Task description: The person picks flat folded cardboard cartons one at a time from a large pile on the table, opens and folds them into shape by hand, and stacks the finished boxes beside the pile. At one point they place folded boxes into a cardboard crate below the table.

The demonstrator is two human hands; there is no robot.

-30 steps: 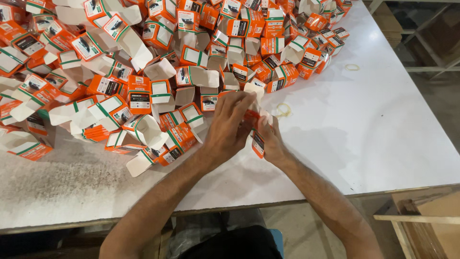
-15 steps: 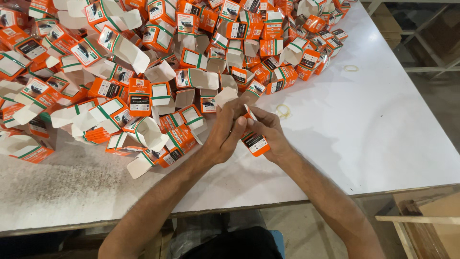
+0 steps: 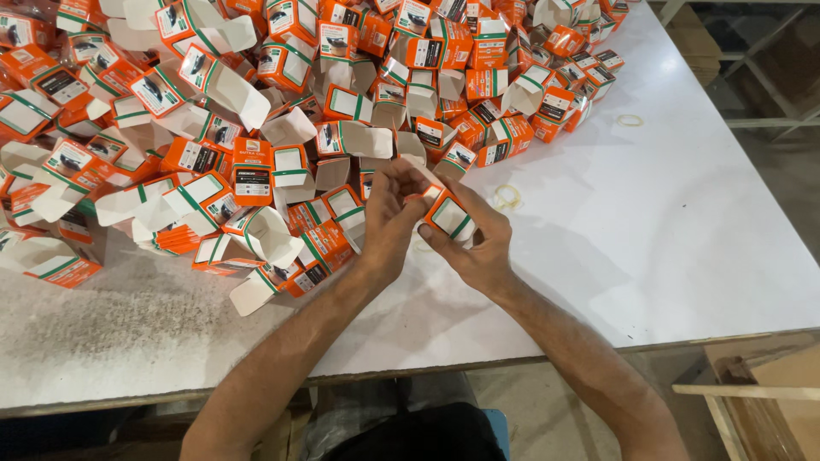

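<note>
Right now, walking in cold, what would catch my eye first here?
The big heap of small orange-and-white cartons sprawled over the far and left part of the white table, many with flaps open. Next, the two hands meeting near the table's middle: the right hand holds one carton and the left hand works at its top. A few rubber bands lie to the right of the heap.

Small orange-and-white folding cardboard carton (image 3: 448, 214), green-edged white panel facing up. Held above white surface (image 3: 649, 222), tilted, long axis running down-right. Upper flap end open, pinched between fingers of left hand (image 3: 386, 224); lower end cupped by right hand (image 3: 478, 243). Sits just beside near edge of carton heap, not touching it.
</note>
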